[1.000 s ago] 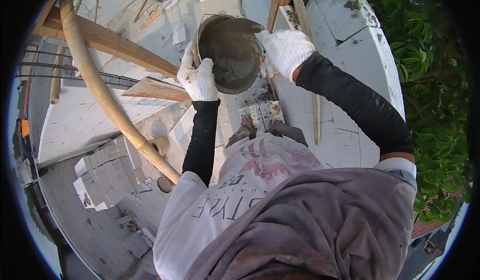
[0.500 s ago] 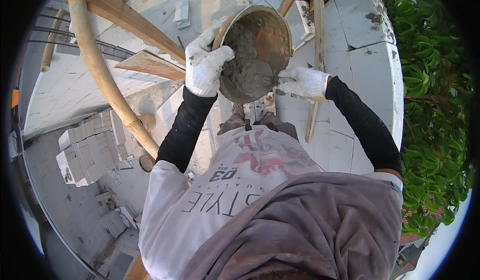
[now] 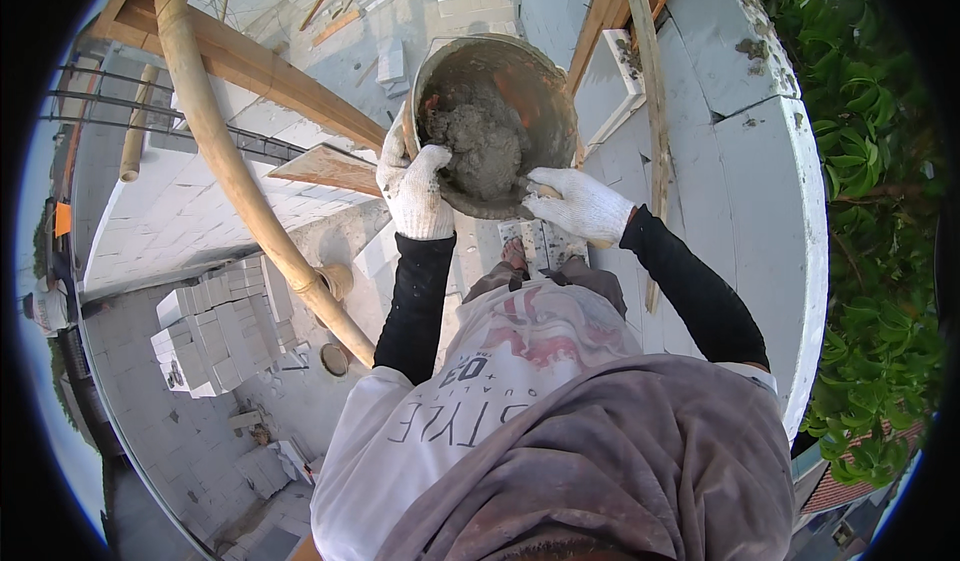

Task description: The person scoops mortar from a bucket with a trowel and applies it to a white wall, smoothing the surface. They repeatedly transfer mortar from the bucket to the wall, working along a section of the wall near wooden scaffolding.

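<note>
A round bucket (image 3: 556,91) tips toward me in front of my body, with grey wet mortar (image 3: 482,146) heaped inside it. My left hand (image 3: 415,186), in a white knit glove, grips the bucket's left rim with the thumb over the inside edge. At the near right rim, my right hand (image 3: 585,204), gloved too, is closed around the handle of a trowel (image 3: 545,191). The trowel's blade is hidden now in the mortar; the earlier view showed it inside the bucket.
A pale block wall (image 3: 740,201) runs along my right, with leafy bushes (image 3: 870,211) beyond. To the left are a curved bamboo pole (image 3: 215,171) and a wooden beam (image 3: 260,66). Stacked white blocks (image 3: 215,336) stand far below. A thin wooden post (image 3: 655,141) rises beside the bucket.
The trowel blade, visible in the bucket before, has sunk from sight into the mortar, which is now heaped up. My right hand has shifted left and down along the rim.
</note>
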`<state>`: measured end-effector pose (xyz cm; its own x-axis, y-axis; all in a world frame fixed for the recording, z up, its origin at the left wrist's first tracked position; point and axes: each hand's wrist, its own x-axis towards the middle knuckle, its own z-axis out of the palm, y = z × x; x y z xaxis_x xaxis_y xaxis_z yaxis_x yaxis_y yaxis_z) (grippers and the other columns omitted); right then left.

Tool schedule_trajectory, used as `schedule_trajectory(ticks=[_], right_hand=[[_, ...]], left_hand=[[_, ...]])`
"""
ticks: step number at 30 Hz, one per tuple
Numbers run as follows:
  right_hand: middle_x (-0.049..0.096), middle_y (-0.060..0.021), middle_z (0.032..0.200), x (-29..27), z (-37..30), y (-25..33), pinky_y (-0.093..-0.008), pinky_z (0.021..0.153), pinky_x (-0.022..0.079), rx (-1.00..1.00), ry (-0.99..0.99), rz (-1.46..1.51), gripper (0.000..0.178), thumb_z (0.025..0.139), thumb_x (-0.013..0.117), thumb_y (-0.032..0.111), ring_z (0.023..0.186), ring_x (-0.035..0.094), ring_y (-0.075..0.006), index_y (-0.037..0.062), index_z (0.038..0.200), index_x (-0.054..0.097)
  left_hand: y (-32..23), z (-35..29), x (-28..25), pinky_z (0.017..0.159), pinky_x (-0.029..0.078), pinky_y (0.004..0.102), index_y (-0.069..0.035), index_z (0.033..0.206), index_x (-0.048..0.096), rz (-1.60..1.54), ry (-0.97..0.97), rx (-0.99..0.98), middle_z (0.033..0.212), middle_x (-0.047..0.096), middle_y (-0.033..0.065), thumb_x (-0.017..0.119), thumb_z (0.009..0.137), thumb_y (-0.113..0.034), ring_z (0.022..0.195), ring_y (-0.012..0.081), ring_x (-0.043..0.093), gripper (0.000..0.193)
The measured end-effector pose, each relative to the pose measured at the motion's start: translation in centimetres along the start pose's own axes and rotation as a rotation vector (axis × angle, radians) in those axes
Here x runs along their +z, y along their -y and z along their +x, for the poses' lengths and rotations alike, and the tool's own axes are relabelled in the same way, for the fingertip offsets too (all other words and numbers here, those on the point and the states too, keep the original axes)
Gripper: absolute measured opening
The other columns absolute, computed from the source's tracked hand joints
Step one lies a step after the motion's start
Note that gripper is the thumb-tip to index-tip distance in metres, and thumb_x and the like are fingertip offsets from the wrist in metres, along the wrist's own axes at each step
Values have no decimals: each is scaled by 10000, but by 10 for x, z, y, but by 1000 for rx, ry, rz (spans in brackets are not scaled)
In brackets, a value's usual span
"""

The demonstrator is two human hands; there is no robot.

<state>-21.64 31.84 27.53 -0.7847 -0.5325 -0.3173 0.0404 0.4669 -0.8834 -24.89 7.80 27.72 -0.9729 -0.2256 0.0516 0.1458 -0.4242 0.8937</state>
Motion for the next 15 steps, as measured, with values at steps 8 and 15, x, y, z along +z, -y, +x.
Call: schedule_trajectory(ticks=[8, 15], right_hand=[[620, -118, 870, -47, -60, 8, -355, 765, 525, 162, -69, -146, 319, 1030, 682, 278, 791, 584, -173, -6, 1166, 631], [594, -16, 834, -137, -167, 67, -263, 505, 521, 571, -189, 122, 450, 1004, 718, 340, 598, 582, -111, 94, 1374, 648]], left_hand=[[54, -1, -14, 972, 564, 313, 27, 1421, 613, -214, 18, -302, 1251, 722, 118, 590, 794, 83, 1102, 203, 695, 630], [198, 10, -15, 900, 546, 336, 27, 1266, 662, -280, 240, -681, 1050, 760, 135, 650, 872, -15, 995, 230, 710, 396]])
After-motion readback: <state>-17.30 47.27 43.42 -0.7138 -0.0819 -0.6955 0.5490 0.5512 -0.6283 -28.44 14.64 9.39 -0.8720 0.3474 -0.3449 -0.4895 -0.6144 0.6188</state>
